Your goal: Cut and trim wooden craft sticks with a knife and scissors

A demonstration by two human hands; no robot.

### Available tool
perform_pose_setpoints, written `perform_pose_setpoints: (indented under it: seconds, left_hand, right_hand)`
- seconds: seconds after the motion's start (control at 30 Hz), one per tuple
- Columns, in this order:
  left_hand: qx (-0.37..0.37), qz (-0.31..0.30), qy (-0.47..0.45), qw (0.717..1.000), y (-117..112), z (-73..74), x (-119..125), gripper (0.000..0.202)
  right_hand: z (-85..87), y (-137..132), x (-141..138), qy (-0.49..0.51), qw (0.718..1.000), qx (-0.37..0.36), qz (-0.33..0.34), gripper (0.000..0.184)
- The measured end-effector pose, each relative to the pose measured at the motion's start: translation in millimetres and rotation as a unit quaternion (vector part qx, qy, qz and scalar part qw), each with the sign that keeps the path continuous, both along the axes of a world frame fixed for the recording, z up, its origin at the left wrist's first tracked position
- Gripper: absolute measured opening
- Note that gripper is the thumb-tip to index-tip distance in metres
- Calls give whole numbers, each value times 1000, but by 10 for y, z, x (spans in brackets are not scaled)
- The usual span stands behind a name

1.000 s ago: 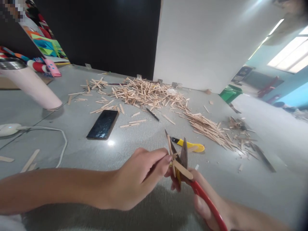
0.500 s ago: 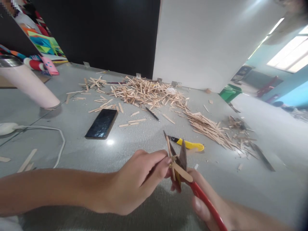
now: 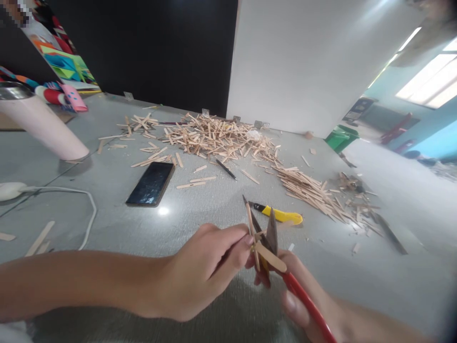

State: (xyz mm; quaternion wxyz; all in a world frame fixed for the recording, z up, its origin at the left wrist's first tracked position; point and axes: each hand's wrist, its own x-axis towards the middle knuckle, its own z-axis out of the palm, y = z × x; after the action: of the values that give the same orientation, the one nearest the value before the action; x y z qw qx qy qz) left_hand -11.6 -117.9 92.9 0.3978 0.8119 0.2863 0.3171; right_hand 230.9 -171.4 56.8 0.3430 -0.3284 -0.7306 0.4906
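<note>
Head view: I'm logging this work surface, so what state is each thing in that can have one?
Scissors: blades apart, held in the right hand.
Held sticks: crossed, pinched by the left hand.
Phone: lying flat, screen dark.
Yellow cutter: lying down; blade out or in, cannot tell.
Black pen: lying down.
Pink bottle: standing.
Stick pile: jumbled.
Stick row: roughly lined up.
</note>
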Motion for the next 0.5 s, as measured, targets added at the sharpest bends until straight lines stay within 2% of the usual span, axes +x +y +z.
perform_pose_setpoints:
  seconds: [0.27, 0.4, 0.5]
  left_hand:
    - [8, -2, 31, 999, 0, 17, -15, 36]
    - [15, -8, 31, 999, 3, 13, -8, 34]
    - [23, -9, 32, 999, -2, 16, -6, 34]
  right_hand:
    - [-226, -100, 58, 30, 998, -61, -7, 32]
    - [-313, -80, 39, 24, 993, -116, -27, 45]
    - [-259, -27, -2, 23, 991, -133, -7, 54]
